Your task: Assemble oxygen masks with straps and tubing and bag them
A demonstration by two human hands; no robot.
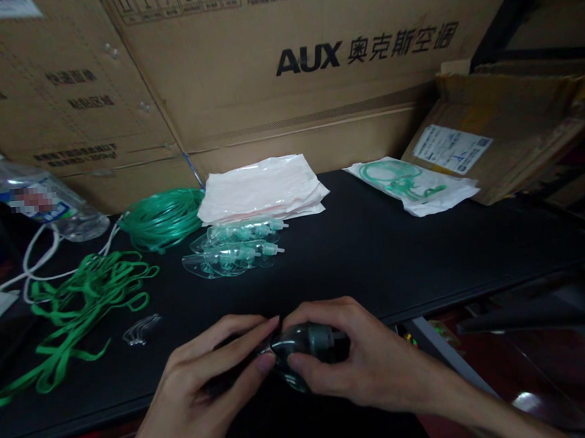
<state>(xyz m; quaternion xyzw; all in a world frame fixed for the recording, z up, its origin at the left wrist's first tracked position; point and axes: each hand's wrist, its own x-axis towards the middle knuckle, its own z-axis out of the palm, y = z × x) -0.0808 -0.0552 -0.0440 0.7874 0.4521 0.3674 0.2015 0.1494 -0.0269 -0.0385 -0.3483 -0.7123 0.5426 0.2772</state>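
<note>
Near the table's front edge, a clear green oxygen mask (297,344) is held between my two hands. My right hand (362,357) wraps round its body and connector end, fingers behind and thumb in front. At the mask's left edge, my left hand (203,375) is closed with thumb and fingertips pinching it. Whether a small part also sits between the left fingertips I cannot tell. Beyond my hands, several similar masks (235,253) lie stacked on their sides. Small clear or metal strips (142,329) lie left of my left hand.
Green elastic straps (88,300) lie tangled at the left, before a coil of green tubing (165,218). White packages (260,191) and a bagged tubing set (413,182) rest along the back. A plastic bottle (45,196), a white cable (30,274) and cardboard boxes (511,123) border the black table (450,255).
</note>
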